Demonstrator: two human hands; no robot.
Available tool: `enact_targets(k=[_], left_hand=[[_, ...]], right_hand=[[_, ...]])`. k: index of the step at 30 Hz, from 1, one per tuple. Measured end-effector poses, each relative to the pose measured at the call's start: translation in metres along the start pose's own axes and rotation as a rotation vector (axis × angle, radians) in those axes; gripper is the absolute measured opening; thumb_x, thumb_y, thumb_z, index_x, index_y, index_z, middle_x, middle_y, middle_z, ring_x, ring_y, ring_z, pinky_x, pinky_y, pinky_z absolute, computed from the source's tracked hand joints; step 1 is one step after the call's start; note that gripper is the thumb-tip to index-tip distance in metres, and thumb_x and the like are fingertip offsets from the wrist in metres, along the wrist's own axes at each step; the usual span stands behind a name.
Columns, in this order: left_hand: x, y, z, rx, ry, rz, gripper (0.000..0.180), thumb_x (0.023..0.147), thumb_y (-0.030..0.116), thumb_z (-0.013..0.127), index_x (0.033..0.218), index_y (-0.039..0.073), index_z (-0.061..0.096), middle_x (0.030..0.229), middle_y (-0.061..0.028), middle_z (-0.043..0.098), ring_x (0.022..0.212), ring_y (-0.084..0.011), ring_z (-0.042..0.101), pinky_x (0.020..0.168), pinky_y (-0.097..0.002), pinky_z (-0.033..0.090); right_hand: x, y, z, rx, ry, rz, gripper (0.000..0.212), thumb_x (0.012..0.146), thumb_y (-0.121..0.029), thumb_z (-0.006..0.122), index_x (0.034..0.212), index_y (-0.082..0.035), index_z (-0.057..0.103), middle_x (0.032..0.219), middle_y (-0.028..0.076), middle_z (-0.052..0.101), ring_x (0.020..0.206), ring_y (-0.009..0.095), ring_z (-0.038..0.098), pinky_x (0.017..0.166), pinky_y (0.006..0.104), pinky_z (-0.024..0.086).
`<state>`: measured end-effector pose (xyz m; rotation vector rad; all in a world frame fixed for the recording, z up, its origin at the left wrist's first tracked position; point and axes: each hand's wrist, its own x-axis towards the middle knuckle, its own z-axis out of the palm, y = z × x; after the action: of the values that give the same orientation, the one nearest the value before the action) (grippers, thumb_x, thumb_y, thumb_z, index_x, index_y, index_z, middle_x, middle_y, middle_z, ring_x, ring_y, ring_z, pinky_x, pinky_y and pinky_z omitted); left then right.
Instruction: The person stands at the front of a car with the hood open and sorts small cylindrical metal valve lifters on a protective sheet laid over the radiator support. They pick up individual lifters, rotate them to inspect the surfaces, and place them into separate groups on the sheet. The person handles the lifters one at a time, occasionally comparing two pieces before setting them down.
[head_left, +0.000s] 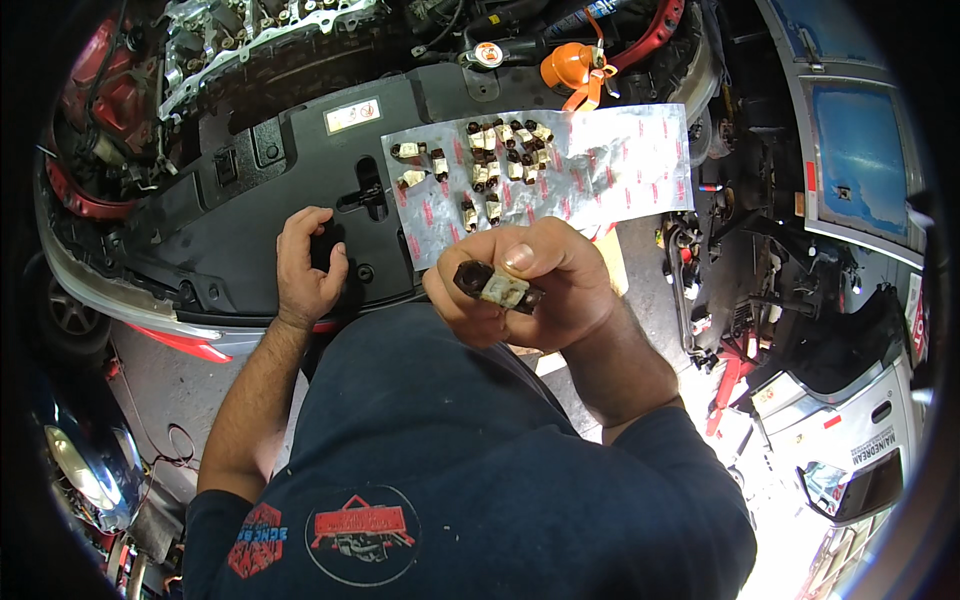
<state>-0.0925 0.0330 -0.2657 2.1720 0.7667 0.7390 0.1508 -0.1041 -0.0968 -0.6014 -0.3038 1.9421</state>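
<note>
My right hand (540, 285) is closed around a small dirty metal part (498, 287) with a dark end and a pale body, held up near my chest. My left hand (308, 262) rests with curled fingers on the black plastic cover (250, 210) at the front of the engine bay, holding nothing that I can see. Beyond my right hand lies a silver foil sheet (620, 165) with several similar small parts (500, 155) laid out on it in rows.
The open engine bay (260, 30) spans the top, with an orange cap (567, 66) and a round white cap (488, 54) near the foil. A red bumper edge (180, 340) runs at lower left. Silver car panels (850, 180) and tools lie at right.
</note>
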Motion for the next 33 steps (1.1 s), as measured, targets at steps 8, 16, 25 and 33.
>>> enact_targets(k=[8,16,25,33], left_hand=[[0.0007,0.0003,0.0,0.015,-0.006,0.004,0.047,0.084,-0.001,0.067,0.129,0.001,0.057,0.128,-0.0163,0.058,0.11,-0.0267,0.058,0.099,-0.0364,0.047],[0.0005,-0.0002,0.003,-0.01,0.048,-0.001,0.047,0.08,0.003,0.069,0.126,0.003,0.06,0.125,-0.0139,0.061,0.101,-0.0268,0.059,0.096,-0.0391,0.046],[0.0006,-0.0002,0.0032,0.003,0.049,-0.002,0.048,0.08,0.003,0.069,0.126,0.004,0.06,0.124,-0.0136,0.061,0.101,-0.0264,0.059,0.097,-0.0389,0.046],[0.0001,-0.0008,0.0028,-0.003,0.034,0.006,0.048,0.081,0.002,0.068,0.128,0.003,0.059,0.125,-0.0145,0.06,0.104,-0.0266,0.059,0.098,-0.0385,0.046]], right_hand=[[-0.0036,-0.0031,0.004,0.066,-0.019,0.044,0.049,0.085,-0.047,0.056,0.089,0.002,0.063,0.072,0.007,0.054,0.06,0.013,0.045,0.053,0.0268,0.034],[-0.0024,-0.0039,0.0043,0.034,-0.008,0.089,0.041,0.088,-0.046,0.046,0.077,-0.007,0.054,0.069,0.003,0.048,0.059,0.013,0.038,0.053,0.028,0.03],[-0.0004,-0.0018,0.004,0.082,-0.015,0.09,0.04,0.091,-0.044,0.043,0.081,-0.008,0.057,0.071,0.003,0.049,0.06,0.012,0.039,0.054,0.0277,0.031],[-0.0022,0.0003,0.004,0.066,0.026,0.071,0.035,0.09,-0.04,0.051,0.087,-0.006,0.06,0.074,0.004,0.054,0.061,0.013,0.045,0.055,0.0272,0.035]])
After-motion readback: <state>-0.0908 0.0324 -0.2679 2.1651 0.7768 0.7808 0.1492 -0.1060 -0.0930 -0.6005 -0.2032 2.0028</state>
